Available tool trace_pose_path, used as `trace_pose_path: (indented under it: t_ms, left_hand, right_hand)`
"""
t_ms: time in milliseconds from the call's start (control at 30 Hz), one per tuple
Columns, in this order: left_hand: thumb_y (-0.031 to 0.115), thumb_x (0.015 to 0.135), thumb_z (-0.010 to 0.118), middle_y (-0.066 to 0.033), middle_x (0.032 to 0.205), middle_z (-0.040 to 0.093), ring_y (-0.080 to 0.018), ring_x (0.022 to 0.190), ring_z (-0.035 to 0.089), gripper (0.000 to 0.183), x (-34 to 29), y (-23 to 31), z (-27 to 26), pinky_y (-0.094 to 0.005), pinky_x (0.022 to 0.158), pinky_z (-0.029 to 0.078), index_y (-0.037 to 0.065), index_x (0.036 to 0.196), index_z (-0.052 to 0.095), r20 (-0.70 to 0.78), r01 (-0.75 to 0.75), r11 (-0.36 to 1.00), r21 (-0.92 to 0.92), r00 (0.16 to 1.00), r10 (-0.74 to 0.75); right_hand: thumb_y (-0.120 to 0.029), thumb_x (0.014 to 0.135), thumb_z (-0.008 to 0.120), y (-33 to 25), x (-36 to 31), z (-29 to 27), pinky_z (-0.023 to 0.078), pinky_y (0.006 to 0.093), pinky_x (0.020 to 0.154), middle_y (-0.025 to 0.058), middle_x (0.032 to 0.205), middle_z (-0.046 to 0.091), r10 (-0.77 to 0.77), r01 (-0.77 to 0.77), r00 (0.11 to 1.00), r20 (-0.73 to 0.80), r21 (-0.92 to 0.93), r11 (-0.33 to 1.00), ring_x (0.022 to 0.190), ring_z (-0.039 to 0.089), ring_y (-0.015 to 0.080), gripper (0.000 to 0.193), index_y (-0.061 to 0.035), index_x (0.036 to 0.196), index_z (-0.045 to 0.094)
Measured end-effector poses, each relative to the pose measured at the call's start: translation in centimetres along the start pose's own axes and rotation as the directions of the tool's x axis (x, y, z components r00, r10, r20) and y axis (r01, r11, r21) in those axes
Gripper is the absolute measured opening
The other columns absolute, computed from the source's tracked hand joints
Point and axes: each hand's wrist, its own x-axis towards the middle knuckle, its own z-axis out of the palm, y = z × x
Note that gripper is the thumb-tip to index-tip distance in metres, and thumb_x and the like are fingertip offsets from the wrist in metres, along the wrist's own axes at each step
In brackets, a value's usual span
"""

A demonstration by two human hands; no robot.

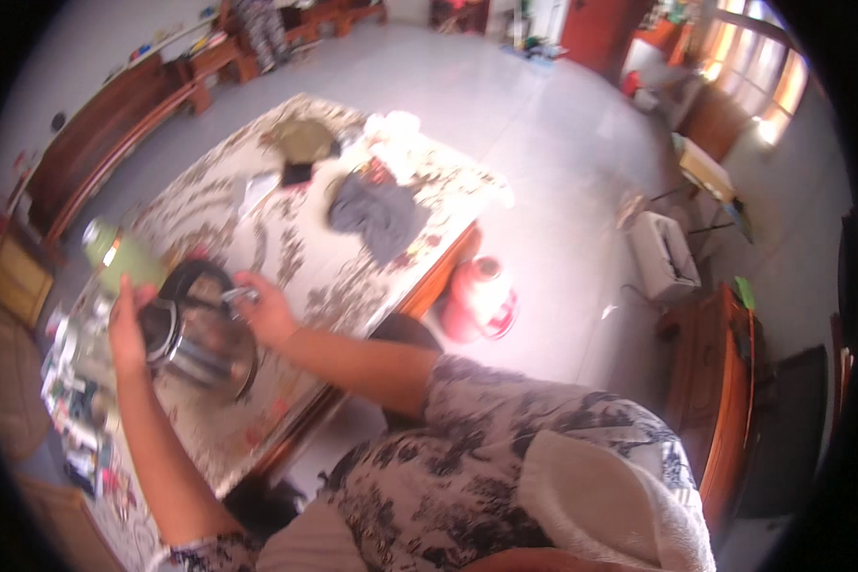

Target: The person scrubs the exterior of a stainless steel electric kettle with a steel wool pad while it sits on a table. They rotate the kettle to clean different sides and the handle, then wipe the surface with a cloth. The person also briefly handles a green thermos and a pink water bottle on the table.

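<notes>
A shiny metal kettle (205,341) with a black part at its top lies tilted between my hands, over the patterned tablecloth. My left hand (130,329) presses along its rim side, thumb toward the metal. From the other side my right hand (263,312) reaches in with bent fingers at the black part. Something small and pale shows at those fingertips, too blurred to name. Just beyond my left hand stands a pale green flask (119,254). The kettle's far side and parts of my fingers are smeared or hidden.
On the table (296,257) lie a dark grey cloth (377,214), an olive cap-like item (305,140) and white crumpled stuff (391,138). Small bottles and boxes (76,419) crowd its left edge. A pink thermos (481,296) stands on the floor. Wooden benches (110,143) line the wall.
</notes>
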Motion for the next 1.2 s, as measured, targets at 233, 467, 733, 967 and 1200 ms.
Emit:
trace_pose_path:
  t_ms: [233,467,733,967,1200]
  left_hand:
    - [0.058,0.094,0.047,-0.0112,0.093,0.067,-0.0179,0.090,0.060,0.063,-0.4,0.7,1.7,-0.0289,0.089,0.042,-0.002,0.093,0.068,-0.002,-0.077,0.997,0.016,0.997,0.077]
    - [0.056,0.095,0.045,-0.0120,0.092,0.068,-0.0193,0.090,0.061,0.063,-1.5,1.8,2.0,-0.0306,0.090,0.042,-0.003,0.094,0.067,-0.019,-0.059,0.997,0.040,0.998,0.060]
    - [0.056,0.094,0.046,-0.0120,0.092,0.067,-0.0191,0.089,0.061,0.062,-1.9,2.0,2.0,-0.0303,0.088,0.043,-0.003,0.094,0.067,-0.015,-0.065,0.998,0.002,0.998,0.065]
    - [0.054,0.095,0.047,-0.0118,0.092,0.067,-0.0190,0.089,0.061,0.060,-1.8,1.8,1.9,-0.0299,0.088,0.043,-0.003,0.093,0.067,-0.016,-0.067,0.998,-0.019,0.998,0.067]
    - [0.054,0.094,0.049,-0.0115,0.091,0.068,-0.0190,0.089,0.061,0.060,-1.5,1.5,1.8,-0.0292,0.088,0.043,-0.003,0.093,0.068,-0.024,-0.072,0.997,-0.011,0.997,0.072]
  right_hand:
    - [-0.020,0.096,0.053,0.7,-1.2,-0.5,0.045,0.0362,0.092,0.0177,0.110,0.062,-0.232,0.285,0.953,0.195,-0.318,0.904,0.104,0.059,0.0320,0.028,-0.0004,0.115,0.058]
    - [-0.008,0.093,0.049,1.8,-0.8,-1.6,0.047,0.0298,0.081,0.0129,0.098,0.064,-0.080,0.112,0.976,0.204,-0.150,0.982,0.090,0.060,0.0205,0.024,-0.0013,0.113,0.060]
    - [-0.002,0.087,0.051,0.8,-1.2,-1.0,0.047,0.0280,0.079,0.0099,0.091,0.062,0.006,0.018,0.989,0.150,-0.160,0.987,0.085,0.058,0.0163,0.022,-0.0003,0.108,0.060]
    - [-0.002,0.085,0.053,1.7,-1.0,-1.3,0.048,0.0322,0.082,0.0142,0.096,0.064,-0.110,0.149,0.984,0.141,-0.308,0.940,0.090,0.061,0.0246,0.021,0.0002,0.104,0.061]
    - [-0.004,0.085,0.053,1.3,-1.2,-1.1,0.049,0.0366,0.082,0.0186,0.095,0.065,-0.091,0.144,0.985,0.147,-0.414,0.899,0.091,0.062,0.0326,0.019,0.0018,0.101,0.062]
